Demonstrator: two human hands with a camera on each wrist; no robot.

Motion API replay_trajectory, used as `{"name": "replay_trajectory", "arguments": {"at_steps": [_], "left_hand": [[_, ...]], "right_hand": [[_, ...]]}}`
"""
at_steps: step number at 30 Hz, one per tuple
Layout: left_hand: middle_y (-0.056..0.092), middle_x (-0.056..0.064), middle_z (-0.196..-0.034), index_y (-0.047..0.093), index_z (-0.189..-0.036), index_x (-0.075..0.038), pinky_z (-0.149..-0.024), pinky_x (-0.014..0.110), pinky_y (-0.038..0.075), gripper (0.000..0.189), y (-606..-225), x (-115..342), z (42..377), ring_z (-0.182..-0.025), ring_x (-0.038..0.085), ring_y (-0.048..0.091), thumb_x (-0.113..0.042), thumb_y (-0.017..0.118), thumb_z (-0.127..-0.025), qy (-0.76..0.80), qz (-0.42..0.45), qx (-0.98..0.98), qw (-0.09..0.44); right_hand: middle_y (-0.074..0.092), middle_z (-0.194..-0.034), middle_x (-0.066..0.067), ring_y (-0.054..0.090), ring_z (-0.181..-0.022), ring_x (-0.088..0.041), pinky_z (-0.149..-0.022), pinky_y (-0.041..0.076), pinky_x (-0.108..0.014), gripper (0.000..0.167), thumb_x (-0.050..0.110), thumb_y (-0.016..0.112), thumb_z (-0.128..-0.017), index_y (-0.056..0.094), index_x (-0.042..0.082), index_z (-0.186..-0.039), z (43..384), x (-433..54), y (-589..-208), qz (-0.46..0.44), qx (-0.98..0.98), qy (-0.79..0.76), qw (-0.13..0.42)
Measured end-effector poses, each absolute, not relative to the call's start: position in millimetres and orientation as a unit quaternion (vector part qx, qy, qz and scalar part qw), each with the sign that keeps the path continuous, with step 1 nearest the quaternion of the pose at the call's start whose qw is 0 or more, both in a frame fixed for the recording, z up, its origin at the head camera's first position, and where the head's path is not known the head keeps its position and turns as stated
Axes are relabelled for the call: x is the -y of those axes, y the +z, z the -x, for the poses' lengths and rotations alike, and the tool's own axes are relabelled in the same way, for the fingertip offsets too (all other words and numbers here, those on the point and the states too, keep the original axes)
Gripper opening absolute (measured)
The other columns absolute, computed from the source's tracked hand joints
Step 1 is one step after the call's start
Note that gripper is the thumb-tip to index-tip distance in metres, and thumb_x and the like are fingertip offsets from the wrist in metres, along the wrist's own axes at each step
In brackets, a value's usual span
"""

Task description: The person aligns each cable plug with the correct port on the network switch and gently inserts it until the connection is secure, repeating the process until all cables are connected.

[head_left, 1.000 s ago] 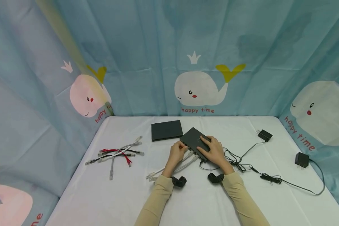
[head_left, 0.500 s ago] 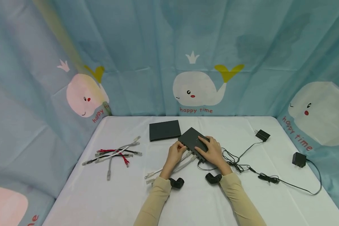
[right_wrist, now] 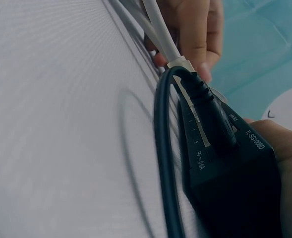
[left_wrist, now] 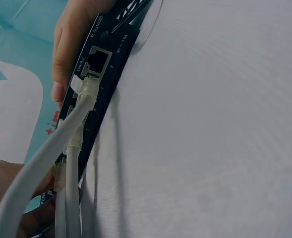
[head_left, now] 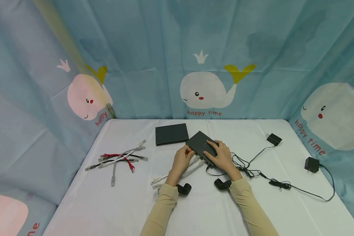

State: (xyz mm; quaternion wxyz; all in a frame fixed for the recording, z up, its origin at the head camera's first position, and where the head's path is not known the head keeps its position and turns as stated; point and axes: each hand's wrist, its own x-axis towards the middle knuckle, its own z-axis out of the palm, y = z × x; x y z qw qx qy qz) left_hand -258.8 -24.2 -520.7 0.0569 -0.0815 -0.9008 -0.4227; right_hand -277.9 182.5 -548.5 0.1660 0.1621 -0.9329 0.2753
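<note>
A black network switch (head_left: 201,146) sits at an angle on the white table, its ports facing the person. Several pale network cables (head_left: 193,168) run from the ports; in the left wrist view, the cable plug (left_wrist: 89,88) beside an empty port shows clearly. At the left end of the port row, my left hand (head_left: 181,161) pinches at a network cable with curled fingers, its plug mostly hidden. Across the top of the switch my right hand (head_left: 222,157) rests with spread fingers, steadying it. A black power cord (right_wrist: 166,148) enters the switch near that hand.
Behind and left lies a second black box (head_left: 171,134). A loose pile of grey, white, black and red cables (head_left: 122,159) is on the left. To the right are two power adapters, the far adapter (head_left: 274,139) and the near adapter (head_left: 311,164), with bundled cords (head_left: 279,184).
The whole head view has shifted slightly. Both hands stay in nearly the same place on the switch, and no object is visibly taken up or let go.
</note>
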Motion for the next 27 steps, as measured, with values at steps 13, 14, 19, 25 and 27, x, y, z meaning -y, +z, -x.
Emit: {"name": "replay_trajectory", "arguments": {"at_steps": [13, 14, 19, 25, 27], "left_hand": [[0.063, 0.003, -0.078, 0.065, -0.085, -0.010, -0.058, 0.028, 0.044, 0.010, -515.2, 48.1, 261.4, -0.063, 0.014, 0.054, -0.019, 0.063, -0.089, -0.393, 0.057, 0.913, 0.091], [0.063, 0.004, -0.078, 0.065, -0.085, -0.009, -0.058, 0.029, 0.044, 0.010, -514.6, 50.8, 261.6, -0.063, 0.014, 0.054, -0.018, 0.063, -0.089, -0.394, 0.054, 0.912, 0.095], [0.064, 0.005, -0.078, 0.066, -0.084, -0.007, -0.059, 0.031, 0.047, 0.011, -513.3, 63.2, 260.8, -0.066, 0.016, 0.058, -0.017, 0.063, -0.089, -0.410, 0.052, 0.902, 0.121], [0.063, 0.005, -0.078, 0.066, -0.085, -0.005, -0.057, 0.032, 0.047, 0.012, -511.7, 76.0, 260.7, -0.064, 0.017, 0.059, -0.016, 0.063, -0.089, -0.418, 0.027, 0.894, 0.161], [0.064, 0.006, -0.079, 0.066, -0.088, -0.005, -0.058, 0.035, 0.048, 0.010, -511.3, 80.6, 262.5, -0.066, 0.019, 0.060, -0.015, 0.063, -0.088, -0.419, 0.005, 0.893, 0.164]], "right_hand": [[0.047, -0.129, -0.018, 0.049, -0.109, -0.035, -0.084, 0.038, -0.051, 0.059, 0.047, 0.063, -0.084, 0.049, 0.023, -0.135, 277.2, -181.9, -547.6, -0.165, 0.932, 0.281, 0.157], [0.047, -0.129, -0.018, 0.049, -0.109, -0.035, -0.084, 0.038, -0.051, 0.059, 0.048, 0.063, -0.084, 0.049, 0.023, -0.135, 277.1, -182.0, -547.7, -0.165, 0.932, 0.281, 0.156], [0.047, -0.129, -0.018, 0.049, -0.109, -0.035, -0.084, 0.038, -0.050, 0.059, 0.047, 0.064, -0.083, 0.049, 0.023, -0.135, 276.3, -182.7, -547.8, -0.165, 0.932, 0.281, 0.158], [0.047, -0.130, -0.019, 0.049, -0.109, -0.035, -0.083, 0.038, -0.050, 0.059, 0.047, 0.063, -0.084, 0.050, 0.022, -0.135, 275.9, -182.5, -547.2, -0.165, 0.932, 0.282, 0.157], [0.047, -0.130, -0.018, 0.049, -0.109, -0.035, -0.084, 0.038, -0.050, 0.059, 0.047, 0.063, -0.084, 0.050, 0.022, -0.135, 275.9, -182.4, -547.4, -0.164, 0.932, 0.283, 0.156]]}}
